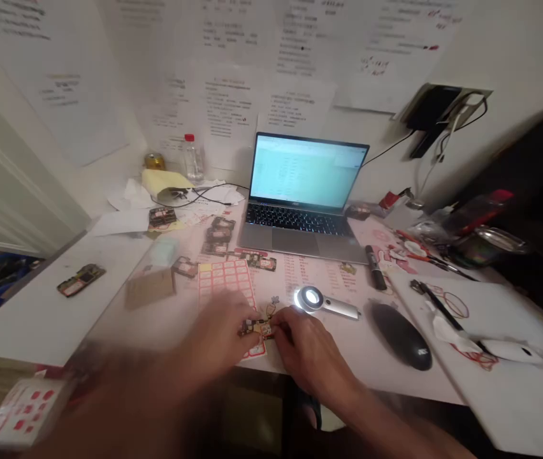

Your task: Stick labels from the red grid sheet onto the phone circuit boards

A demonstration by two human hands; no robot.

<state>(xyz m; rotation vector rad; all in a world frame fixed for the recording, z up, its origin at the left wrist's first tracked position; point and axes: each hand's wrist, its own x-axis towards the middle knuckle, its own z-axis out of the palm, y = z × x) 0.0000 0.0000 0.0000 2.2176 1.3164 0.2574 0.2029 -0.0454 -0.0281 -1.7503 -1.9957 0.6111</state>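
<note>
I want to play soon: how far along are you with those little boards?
Hard to say. The row of circuit boards by the laptop looks done. The left hand and right hand hold a small circuit board. The lone circuit board on the desk looks still to do.

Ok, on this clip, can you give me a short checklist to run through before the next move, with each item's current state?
Hands at the work: ok. The left hand and right hand both reach the small circuit board.
Grip on the board: cannot tell; the fingers are blurred.
Board position: ok. It sits at the lower edge of the red-gridded sheet, though contact is unclear.
Light: ok. The lit magnifier lies just beyond the board, switched on.
Board detail: not ok. Its components are too small and blurred to read.
</note>
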